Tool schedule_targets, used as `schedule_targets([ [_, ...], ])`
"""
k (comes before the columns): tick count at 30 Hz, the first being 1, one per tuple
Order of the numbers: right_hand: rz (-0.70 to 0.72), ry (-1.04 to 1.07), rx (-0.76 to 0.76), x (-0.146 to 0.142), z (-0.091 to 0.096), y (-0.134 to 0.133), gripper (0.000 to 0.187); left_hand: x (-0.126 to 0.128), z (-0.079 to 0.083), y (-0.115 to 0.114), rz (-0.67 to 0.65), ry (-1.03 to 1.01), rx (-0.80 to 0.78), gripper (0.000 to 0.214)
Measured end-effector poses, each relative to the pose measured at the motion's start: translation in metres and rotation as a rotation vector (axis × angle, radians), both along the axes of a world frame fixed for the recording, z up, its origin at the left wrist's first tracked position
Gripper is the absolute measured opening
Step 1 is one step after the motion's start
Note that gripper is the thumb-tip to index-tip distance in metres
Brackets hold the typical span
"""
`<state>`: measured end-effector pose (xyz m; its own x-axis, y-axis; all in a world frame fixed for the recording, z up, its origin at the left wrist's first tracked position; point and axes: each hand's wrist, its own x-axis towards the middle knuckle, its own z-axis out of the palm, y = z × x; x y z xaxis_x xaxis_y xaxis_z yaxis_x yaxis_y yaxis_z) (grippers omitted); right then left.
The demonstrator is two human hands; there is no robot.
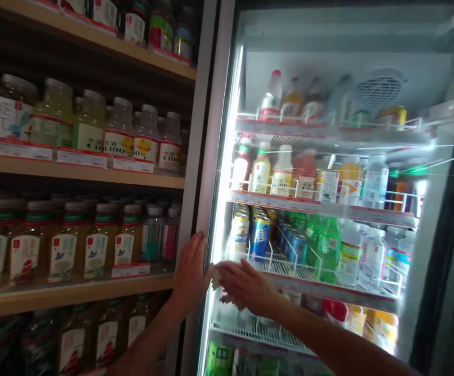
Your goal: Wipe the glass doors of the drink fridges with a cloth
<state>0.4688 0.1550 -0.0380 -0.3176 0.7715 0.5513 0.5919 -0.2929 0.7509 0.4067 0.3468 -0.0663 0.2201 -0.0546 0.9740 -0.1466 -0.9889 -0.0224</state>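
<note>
Our left hand (190, 269) lies against the silver frame (208, 177) between the wooden shelves and the lit cooler, its 4 fingers straight and close together, nothing held, the thumb angled toward the other hand. Our right hand (246, 287) reaches across just beside it, fingers outstretched and nearly together over a pale, crumpled cloth (216, 275) at the cooler's left edge, near the bright light strip (227, 151); motion blur means we cannot tell whether those fingers clamp the cloth or merely press on it. If the hold is loose, we judge that the cloth could slip out from under the palm and drop. The 2 hands are so near each other that a quick sweep to the left could knock the right fingertips into the left thumb. We also cannot tell whether glass separates the right hand from the stock; if nothing does, a wide swing to the right might catch the wire dividers (297, 256) or jostle the blue cans (260, 236) and the green bottles (329, 248). Leaning hard with the left palm could shift the frame, should it be part of a door that moves.
</note>
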Motion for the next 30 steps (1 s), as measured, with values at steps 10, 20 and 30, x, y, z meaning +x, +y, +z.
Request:
schedule_targets([
  [10, -0.014, -0.018, 0.063, 0.006, -0.008, -0.043, 0.033, 0.006, -0.015, -0.051, 0.041, 0.059, 0.082, 0.060],
  [20, -0.186, -0.022, 0.402, 0.030, 0.020, -0.184, 0.036, 0.017, -0.015, -0.130, -0.002, -0.005, 0.191, 0.057],
  [30, -0.292, -0.023, 0.794, 0.058, 0.034, -0.331, 0.050, 0.035, 0.006, -0.217, -0.033, -0.006, 0.220, 0.055],
])
